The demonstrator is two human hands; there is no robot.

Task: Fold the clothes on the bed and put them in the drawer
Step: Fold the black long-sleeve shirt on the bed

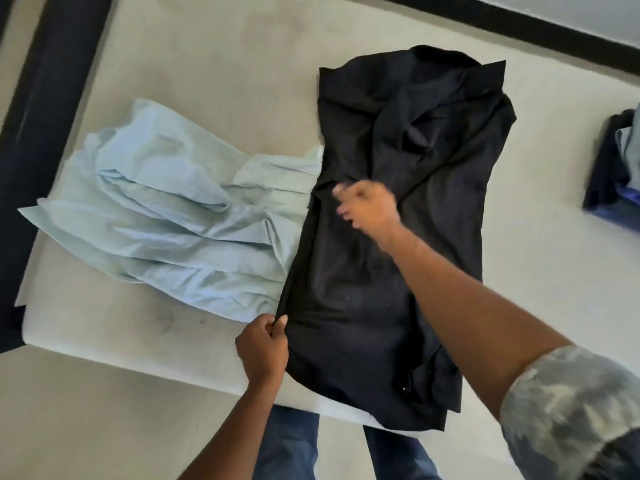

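Fabric at the near left edge of the black shirt [346, 289] is pinched between the thumb and curled fingers of the left hand [262, 344]. The right hand [369, 209], blurred, is at the shirt's middle with fingers curled; I cannot tell whether it holds cloth. The shirt lies lengthwise on the bed [207, 81], collar far, hem overhanging the near edge, its left side over a crumpled light blue shirt [166, 220]. This looks like the side-fold step. Next, the pinched edge likely needs carrying across toward the centre, kept taut. A pile of dark clothes [613, 168] sits far right.
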